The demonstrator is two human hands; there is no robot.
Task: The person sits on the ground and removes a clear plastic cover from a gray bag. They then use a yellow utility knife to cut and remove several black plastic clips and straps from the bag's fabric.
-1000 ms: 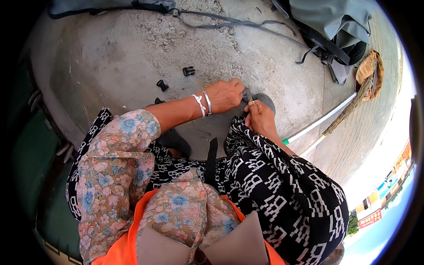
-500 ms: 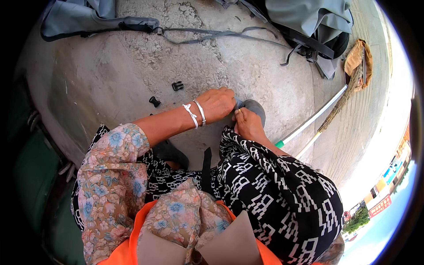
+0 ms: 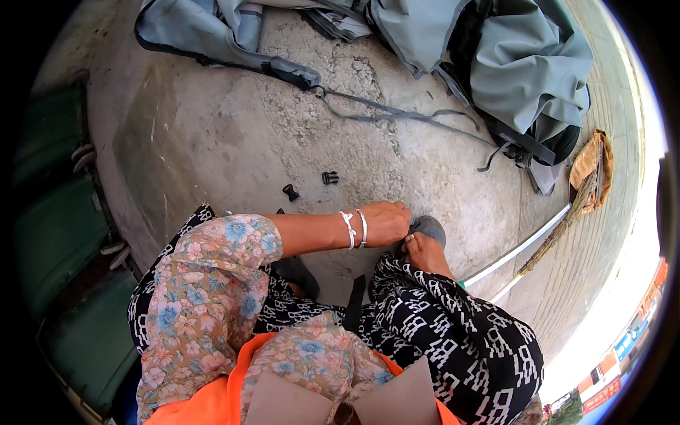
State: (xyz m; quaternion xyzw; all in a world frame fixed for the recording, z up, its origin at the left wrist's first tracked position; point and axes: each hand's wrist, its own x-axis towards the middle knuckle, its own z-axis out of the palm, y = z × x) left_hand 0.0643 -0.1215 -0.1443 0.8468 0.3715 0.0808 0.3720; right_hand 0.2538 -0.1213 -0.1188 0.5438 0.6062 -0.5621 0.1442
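My left hand is closed, fingertips pinched together, just beside the toe of my right dark grey shoe. Close by on its right, my right hand is closed too, thumb and fingers pressed together by the shoe. Whatever lies between the fingers is hidden or too small to make out. Two black plastic buckle pieces lie on the concrete beyond my left forearm: a prong half and a wider half. A dark strap hangs between my knees.
Grey bag-like fabric with trailing straps lies across the far side of the concrete floor. At the right are a broom and a pale pole. Green wheeled bins line the left.
The view has shifted upward, so the floor, hands and buckle pieces sit lower and more of the grey fabric shows. Both hands stay closed by the shoe.
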